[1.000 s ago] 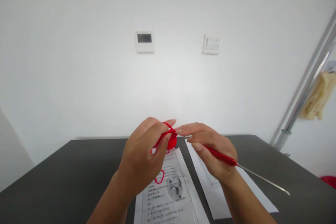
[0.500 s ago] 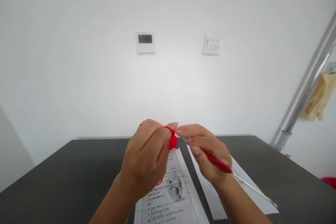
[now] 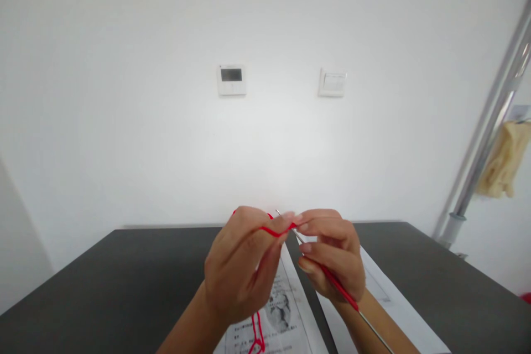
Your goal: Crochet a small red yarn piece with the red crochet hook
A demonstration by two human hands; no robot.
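Observation:
My right hand [image 3: 334, 251] is closed around the red grip of a crochet hook [image 3: 339, 286]. The hook's thin metal tip points up and left, reaching past my left fingertips. My left hand [image 3: 244, 265] is pinched on red yarn [image 3: 271, 232], which runs over its fingers to the hook near my right index fingertip. Below my left hand, more red yarn hangs in a loop over a printed sheet [image 3: 290, 310]. What lies between the left thumb and fingers is mostly hidden.
A second white sheet [image 3: 398, 310] lies to the right on the dark table [image 3: 145, 287]. On the white wall behind are a thermostat [image 3: 232, 81] and a light switch [image 3: 332, 83]. A metal pole [image 3: 477, 171] and yellow cloth [image 3: 504, 160] stand at the right.
The hook has tilted steeper, its tip now showing above my left fingertips. Both hands sit slightly lower in view. The red ball-like bundle by my left fingers is out of sight; a hanging yarn loop shows.

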